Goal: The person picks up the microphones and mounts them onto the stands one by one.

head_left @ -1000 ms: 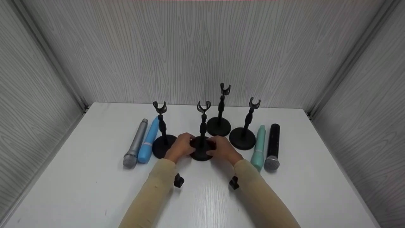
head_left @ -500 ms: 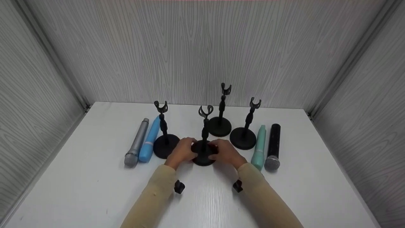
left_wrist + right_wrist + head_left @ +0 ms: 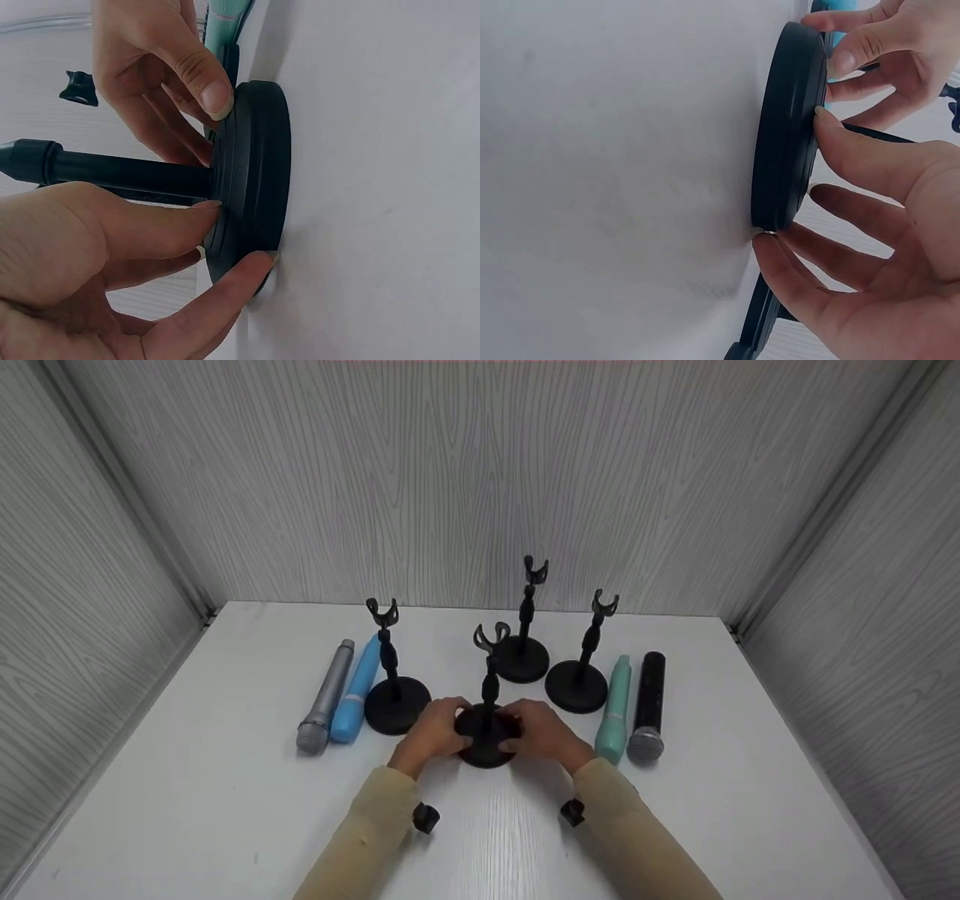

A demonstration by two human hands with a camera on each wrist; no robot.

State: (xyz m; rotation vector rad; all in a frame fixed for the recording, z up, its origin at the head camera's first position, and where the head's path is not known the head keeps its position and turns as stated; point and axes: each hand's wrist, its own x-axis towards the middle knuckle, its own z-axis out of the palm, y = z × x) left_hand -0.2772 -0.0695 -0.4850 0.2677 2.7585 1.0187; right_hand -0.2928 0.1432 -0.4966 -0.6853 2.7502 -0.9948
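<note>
Middle black stand (image 3: 486,751) has come toward the person since the earlier head frames, both hands travelling with it; the other three stands and the four mics look unmoved. Head view: left hand (image 3: 439,730) and right hand (image 3: 544,733) pinch its round base from opposite sides, stand upright, cradle empty. It's now nearest the person of the four. Left stand (image 3: 396,711) is just beside the left hand; back stand (image 3: 523,664) and right stand (image 3: 576,694) sit farther back, past the right hand. Silver mic (image 3: 328,690) and blue mic (image 3: 357,694) lie at left, green mic (image 3: 615,705) and black mic (image 3: 649,690) at right, all flat on the worktop (image 3: 225,810). My read: this is a positioning step, pulling the stand clear of the back one; no mic is mounted yet. Left wrist view: thumb on the base's top face by the pole, a fingertip at the lower rim; narrow pinch. Right wrist view: same sort of grip, thumb on top, fingertip at the bottom edge. Can't tell whether the base is slightly lifted or sliding.
</note>
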